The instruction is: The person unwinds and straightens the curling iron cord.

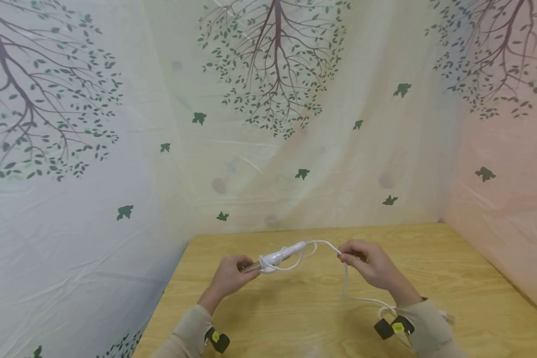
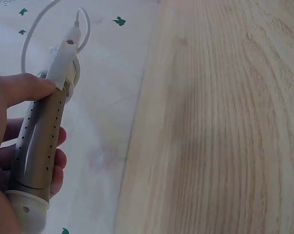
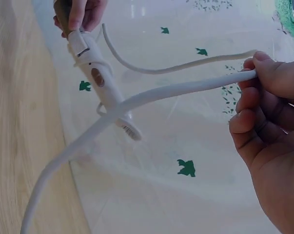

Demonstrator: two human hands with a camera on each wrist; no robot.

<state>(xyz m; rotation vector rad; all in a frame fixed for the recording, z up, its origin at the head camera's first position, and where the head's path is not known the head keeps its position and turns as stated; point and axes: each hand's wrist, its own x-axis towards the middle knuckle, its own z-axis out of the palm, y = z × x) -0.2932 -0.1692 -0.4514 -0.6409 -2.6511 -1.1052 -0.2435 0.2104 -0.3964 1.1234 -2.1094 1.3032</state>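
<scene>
My left hand (image 1: 230,274) grips a curling iron (image 2: 39,131) by its brownish perforated barrel, with the thumb at the base of its white clamp lever. The iron's white handle (image 1: 284,254) points up and to the right above the table. Loops of white cord (image 1: 291,267) lie loosely around the handle. To the right, my right hand (image 1: 371,263) pinches the cord between thumb and fingertips, as the right wrist view shows close up. From that pinch one length of cord (image 3: 176,90) hangs down toward the table, while another runs back to the handle.
More cord lies on the wooden table (image 1: 291,318) by the right forearm, with the plug (image 1: 447,316) partly behind the sleeve. Pale curtains (image 1: 268,189) printed with trees and leaves stand behind the table and along both sides.
</scene>
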